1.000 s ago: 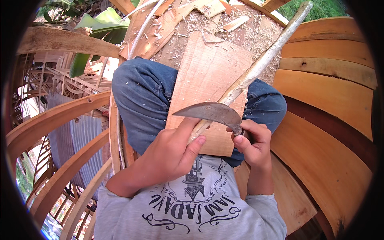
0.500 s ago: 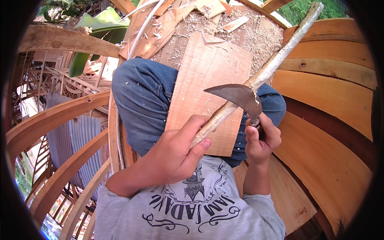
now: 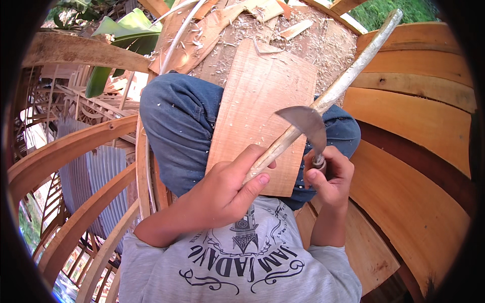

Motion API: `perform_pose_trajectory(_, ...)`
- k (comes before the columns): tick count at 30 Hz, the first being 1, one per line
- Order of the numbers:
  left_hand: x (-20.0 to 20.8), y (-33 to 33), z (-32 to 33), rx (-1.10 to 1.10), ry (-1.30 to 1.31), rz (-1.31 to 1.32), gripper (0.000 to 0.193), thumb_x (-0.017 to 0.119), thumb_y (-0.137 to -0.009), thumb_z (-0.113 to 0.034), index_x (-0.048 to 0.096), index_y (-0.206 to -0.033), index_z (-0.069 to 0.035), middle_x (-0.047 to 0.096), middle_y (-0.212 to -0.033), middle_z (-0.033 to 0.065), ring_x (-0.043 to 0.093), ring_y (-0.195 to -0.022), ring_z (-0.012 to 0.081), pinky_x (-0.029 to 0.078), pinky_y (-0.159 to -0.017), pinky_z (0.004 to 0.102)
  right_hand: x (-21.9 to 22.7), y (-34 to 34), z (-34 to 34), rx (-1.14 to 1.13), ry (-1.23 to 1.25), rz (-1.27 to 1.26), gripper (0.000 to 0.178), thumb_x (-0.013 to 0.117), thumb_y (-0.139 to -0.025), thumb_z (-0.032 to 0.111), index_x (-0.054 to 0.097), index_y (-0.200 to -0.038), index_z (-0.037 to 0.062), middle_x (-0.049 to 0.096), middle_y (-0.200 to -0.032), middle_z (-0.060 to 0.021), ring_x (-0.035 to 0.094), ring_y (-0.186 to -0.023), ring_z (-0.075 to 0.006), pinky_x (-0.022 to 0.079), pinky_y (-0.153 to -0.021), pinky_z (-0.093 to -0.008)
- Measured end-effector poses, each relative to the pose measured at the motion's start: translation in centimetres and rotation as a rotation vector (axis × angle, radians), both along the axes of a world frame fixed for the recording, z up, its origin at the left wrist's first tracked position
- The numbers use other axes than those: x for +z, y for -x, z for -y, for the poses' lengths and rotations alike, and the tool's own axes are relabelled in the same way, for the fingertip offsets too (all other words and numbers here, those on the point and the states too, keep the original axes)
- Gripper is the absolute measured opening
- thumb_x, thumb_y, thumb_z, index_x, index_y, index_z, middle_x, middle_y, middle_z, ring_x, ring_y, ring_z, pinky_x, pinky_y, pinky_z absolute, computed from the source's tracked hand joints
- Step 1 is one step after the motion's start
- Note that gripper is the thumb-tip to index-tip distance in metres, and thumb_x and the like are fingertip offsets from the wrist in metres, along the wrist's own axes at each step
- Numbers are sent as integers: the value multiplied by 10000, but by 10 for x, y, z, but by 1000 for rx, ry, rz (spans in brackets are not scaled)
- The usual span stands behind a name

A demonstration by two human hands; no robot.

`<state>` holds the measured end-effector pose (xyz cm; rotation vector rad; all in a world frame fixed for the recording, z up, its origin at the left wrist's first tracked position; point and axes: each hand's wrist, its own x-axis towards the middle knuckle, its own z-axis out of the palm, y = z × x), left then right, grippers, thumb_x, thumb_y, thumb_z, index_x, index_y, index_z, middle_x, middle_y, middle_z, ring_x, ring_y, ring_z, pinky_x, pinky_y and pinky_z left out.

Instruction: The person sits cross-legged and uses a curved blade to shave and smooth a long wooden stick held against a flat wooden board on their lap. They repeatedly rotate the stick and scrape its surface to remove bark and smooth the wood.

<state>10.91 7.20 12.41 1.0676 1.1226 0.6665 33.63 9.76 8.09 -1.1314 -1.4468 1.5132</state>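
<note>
My left hand (image 3: 227,189) is wrapped round the near end of a long, pale wooden stick (image 3: 348,76), which slants up to the far right. In my right hand (image 3: 332,177) is the short handle of a curved knife (image 3: 310,125) with a broad, dark, sickle-like blade. That blade lies across the stick, a little beyond my left hand, its point aimed to the left. A flat wooden board (image 3: 260,106) rests on my lap between the legs of my blue jeans, under the stick. A few small shavings are scattered on the board.
Wood shavings (image 3: 333,43) and offcuts (image 3: 295,29) cover the planks ahead. Curved wooden planks (image 3: 409,116) rise on my right. Bent wooden ribs (image 3: 76,141) stand at my left, with corrugated sheeting (image 3: 108,174) beyond them. A large green leaf (image 3: 131,30) hangs at the far left.
The knife has turned in my right hand, its blade now steeper and its point farther right. The stick's far end has dipped slightly toward me. My left hand keeps its grip.
</note>
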Motion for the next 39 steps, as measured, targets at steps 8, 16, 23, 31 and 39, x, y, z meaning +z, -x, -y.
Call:
perform_pose_trajectory(8, -3, 8, -3, -82, -43, -74, 250, 466, -911, -119, 470, -1118, 21, 521, -625, 147, 570, -555, 258, 428, -549, 337, 19, 0, -3, 251, 522, -109, 111, 629, -832, 85, 585, -838, -17, 533, -636, 15, 427, -507, -21, 312, -438, -194)
perform_pose_trajectory(16, -5, 7, 7, -49, 23, 73, 210, 442, -928, -115, 459, -1105, -4, 442, -621, 35, 450, -554, 100, 375, -543, 254, 5, 9, 7, -158, 215, 156, 164, 661, -834, 116, 577, -768, -8, 453, -572, 59, 343, -522, 1, 258, -443, -194)
perform_pose_trajectory(23, -4, 9, 13, 32, 133, 79, 185, 443, -929, -112, 475, -1065, 8, 419, -599, 3, 401, -505, 84, 324, -483, 247, 8, -6, 0, -319, 164, 44, 177, 665, -837, 116, 563, -735, 13, 426, -527, 64, 358, -486, 4, 276, -429, -204)
perform_pose_trajectory(31, -15, -10, 18, 22, -297, -198, 181, 452, -936, -124, 476, -1060, 5, 473, -634, 74, 457, -535, 135, 363, -528, 262, 16, 14, 10, -10, 294, 94, 182, 710, -789, 77, 563, -704, 12, 441, -535, 68, 370, -508, 0, 272, -437, -194)
perform_pose_trajectory(39, -2, 5, 14, 11, 133, 94, 158, 444, -942, -138, 463, -1034, -11, 421, -638, -7, 395, -576, 55, 331, -538, 216, 8, -19, -12, -495, 88, -42, 225, 641, -859, 122, 486, -711, 52, 446, -481, 21, 385, -367, -44, 267, -332, -195)
